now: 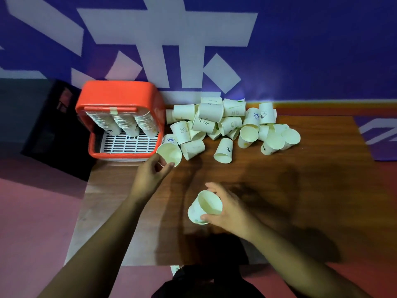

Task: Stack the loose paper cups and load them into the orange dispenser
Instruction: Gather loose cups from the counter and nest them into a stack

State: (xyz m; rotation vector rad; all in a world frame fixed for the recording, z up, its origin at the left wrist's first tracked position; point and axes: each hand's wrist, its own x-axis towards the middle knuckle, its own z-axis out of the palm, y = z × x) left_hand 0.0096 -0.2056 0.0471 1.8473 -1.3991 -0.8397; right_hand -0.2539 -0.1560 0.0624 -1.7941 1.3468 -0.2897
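Note:
The orange dispenser stands at the table's far left, with three stacks of cups hanging inside above a white grille. A heap of several loose white paper cups lies to its right against the wall. My left hand pinches the rim of one tipped cup just right of the dispenser's front corner. Nearer to me, over the middle of the table, my right hand is wrapped around another paper cup, whose mouth faces up.
The brown wooden table reaches to a blue wall with white shapes. A black box sits left of the dispenser. Red floor lies to the left and in front of the table; a blue mat lies at the right.

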